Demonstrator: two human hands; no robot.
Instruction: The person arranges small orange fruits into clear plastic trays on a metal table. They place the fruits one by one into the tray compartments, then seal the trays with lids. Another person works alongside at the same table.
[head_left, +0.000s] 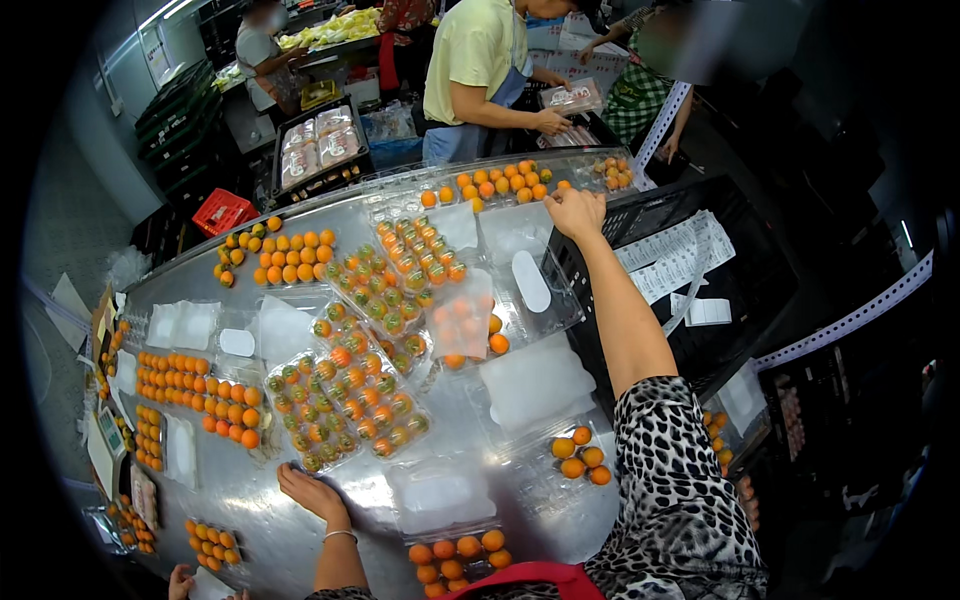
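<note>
My right hand (577, 213) is stretched to the far side of the metal table, back upward and fingers curled. A small orange fruit, apparently a persimmon (563, 184), shows at its fingertips; whether it is gripped is hidden. Beyond lies an open clear tray of persimmons (504, 182). My left hand (309, 492) rests low on the tabletop with nothing visible in it. Its fingers are near the corner of a closed clear clamshell of persimmons (311, 414). Another filled clamshell (373, 394) overlaps that one. Before me sits an open clamshell with fruit (450, 562) and a white pad (442, 495).
A black crate (679, 300) with printed label strips (679, 251) stands at my right. Loose persimmons (581, 456) lie near my right arm. Another person's hand (180, 581) enters at bottom left. Co-workers stand beyond the table, one holding a clear pack (574, 96).
</note>
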